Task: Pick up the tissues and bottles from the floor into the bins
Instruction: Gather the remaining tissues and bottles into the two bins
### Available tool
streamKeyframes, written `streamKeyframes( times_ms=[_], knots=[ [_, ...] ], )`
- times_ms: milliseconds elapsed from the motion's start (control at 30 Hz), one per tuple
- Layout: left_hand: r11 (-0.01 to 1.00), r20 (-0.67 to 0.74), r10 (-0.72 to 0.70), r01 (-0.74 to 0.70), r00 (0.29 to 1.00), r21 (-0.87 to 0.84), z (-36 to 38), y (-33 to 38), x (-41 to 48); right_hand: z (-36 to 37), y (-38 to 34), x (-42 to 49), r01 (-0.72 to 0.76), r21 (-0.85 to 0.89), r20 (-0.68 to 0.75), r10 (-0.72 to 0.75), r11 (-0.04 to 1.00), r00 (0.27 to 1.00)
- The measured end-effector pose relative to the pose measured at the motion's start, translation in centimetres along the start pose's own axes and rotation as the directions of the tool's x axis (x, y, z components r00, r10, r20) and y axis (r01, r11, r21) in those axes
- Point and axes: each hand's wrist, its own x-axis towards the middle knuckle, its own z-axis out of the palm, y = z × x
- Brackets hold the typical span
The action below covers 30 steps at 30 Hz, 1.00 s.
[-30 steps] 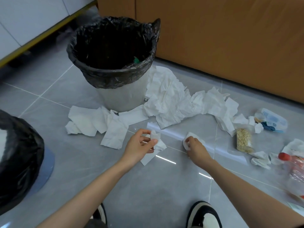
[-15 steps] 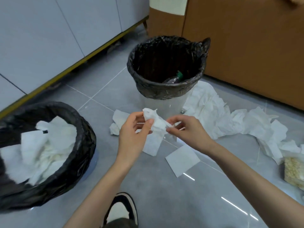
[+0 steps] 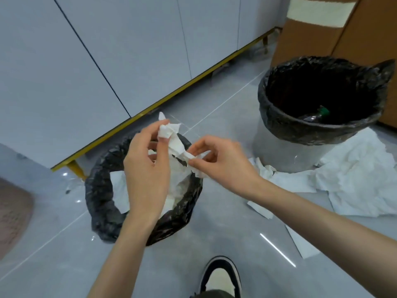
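**Head cam: tissue held right over the bin**

Grey floor (image 3: pixel 214 233), two black-lined bins. Far bin (image 3: pixel 266 108) has a bottle (image 3: pixel 315 116) inside and a tissue pile (image 3: pixel 354 173) beside it. My left hand (image 3: pixel 146 173) and right hand (image 3: pixel 223 164) both pinch a crumpled tissue (image 3: pixel 175 143) above the near bin (image 3: pixel 97 190).

Soft, even indoor light with a cool grey cast fills the frame, and nothing is harshly lit. The glossy floor (image 3: pixel 214 237) throws back a thin bright streak at lower right and a few small glints at centre left. Shadows are faint and diffuse. The inside of the bin (image 3: pixel 318 132) at upper right falls to near black. The left hand (image 3: pixel 146 168), the right hand (image 3: pixel 221 164) and the tissue (image 3: pixel 174 143) between them are smeared by motion blur. Straight cabinet (image 3: pixel 107 50) lines lean and bow toward the upper left edge. The rug (image 3: pixel 12 216) at far left looks soft.
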Motion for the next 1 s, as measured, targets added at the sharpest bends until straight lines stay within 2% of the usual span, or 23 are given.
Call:
streamKeyframes(
  times_ms=[133, 233, 333, 433, 533, 633, 867, 1000],
  knots=[
    [0.978, -0.011, -0.058, 0.059, 0.998, 0.199, -2.0, -3.3, 0.7, 3.2, 0.8, 1.3, 0.016, -0.136, 0.114, 0.0, 0.991, 0.993],
    [0.914, 0.018, -0.077, 0.063, 0.997, 0.4, -2.8, -5.6, 0.7, 4.0, 1.6, 1.9, 0.129, -0.348, 0.205, -0.059, 0.928, 0.977],
    [0.812, 0.155, -0.165, 0.045, 0.974, 0.582, -3.0, -7.2, 0.6, 4.3, 2.6, 2.1, 0.212, -0.484, 0.214, -0.12, 0.849, 0.969],
    [0.754, 0.271, -0.245, 0.007, 0.931, 0.657, -2.7, -7.8, 0.4, 4.3, 3.7, 1.7, 0.255, -0.459, 0.156, -0.205, 0.851, 0.966],
    [0.768, 0.287, -0.221, -0.015, 0.932, 0.641, -2.2, -7.3, 0.4, 3.7, 4.4, 1.1, 0.25, -0.417, 0.058, -0.249, 0.874, 0.967],
    [0.838, 0.291, -0.143, -0.04, 0.946, 0.544, -1.5, -6.0, 0.5, 2.6, 4.7, 0.6, 0.224, -0.408, -0.024, -0.256, 0.885, 0.966],
    [0.916, 0.313, -0.004, -0.122, 0.95, 0.383, 2.2, -2.6, 0.2, -1.0, 6.4, -0.7, 0.036, -0.375, -0.178, -0.11, 0.926, 0.978],
    [0.944, 0.411, 0.067, -0.192, 0.909, 0.269, 5.3, -0.5, -0.7, -3.6, 8.1, -2.5, -0.064, -0.381, -0.255, -0.038, 0.922, 0.966]
  ],
)
